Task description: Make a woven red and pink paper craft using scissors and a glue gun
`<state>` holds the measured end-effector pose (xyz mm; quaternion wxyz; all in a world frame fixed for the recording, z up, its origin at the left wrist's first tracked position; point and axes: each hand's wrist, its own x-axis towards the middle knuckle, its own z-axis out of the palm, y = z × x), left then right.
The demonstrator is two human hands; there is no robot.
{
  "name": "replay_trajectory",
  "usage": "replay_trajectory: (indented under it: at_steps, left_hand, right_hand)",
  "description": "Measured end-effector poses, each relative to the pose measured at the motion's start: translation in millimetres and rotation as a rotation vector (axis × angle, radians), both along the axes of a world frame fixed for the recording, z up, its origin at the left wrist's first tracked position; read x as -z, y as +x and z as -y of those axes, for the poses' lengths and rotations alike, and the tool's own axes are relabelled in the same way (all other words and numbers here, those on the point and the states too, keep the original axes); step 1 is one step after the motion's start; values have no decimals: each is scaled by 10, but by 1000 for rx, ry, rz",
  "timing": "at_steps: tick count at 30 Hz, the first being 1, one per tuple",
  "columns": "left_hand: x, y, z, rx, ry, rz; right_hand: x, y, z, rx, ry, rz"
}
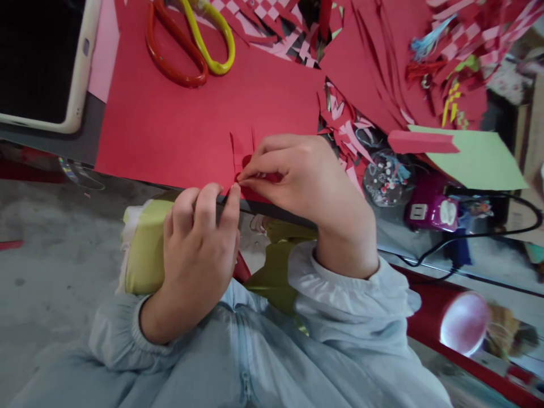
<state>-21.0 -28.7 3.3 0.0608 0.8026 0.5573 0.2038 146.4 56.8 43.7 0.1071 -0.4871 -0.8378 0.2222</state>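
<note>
Narrow red paper strips (242,152) lie on the large red sheet of paper (187,124) near its front edge. The thumb and index finger of my right hand (304,175) are pinched together on the ends of these strips. My left hand (202,238) is bent at the front edge of the table, its index fingertip meeting the right fingertips at the same strips. The left thumb is hidden under the hand. Red on red, the exact shape of the held piece is hard to make out.
Scissors (181,48) with red and yellow handles lie at the back left, beside a tablet (36,62). Woven paper scraps (340,116) are behind. At right are a clear pin box (387,177), green paper (476,158), a purple device (433,204) and a black cable (484,235).
</note>
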Motion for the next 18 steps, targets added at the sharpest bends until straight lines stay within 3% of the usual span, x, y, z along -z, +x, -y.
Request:
replay_trajectory:
  at_steps: [12,18]
  left_hand:
    - [-4,-17,-5,-1,4,-27]
    - [-23,-17,-11,9,16,-42]
  right_hand:
    - [8,150,-16,18,3,-106]
    - [1,213,0,-108,96,-71]
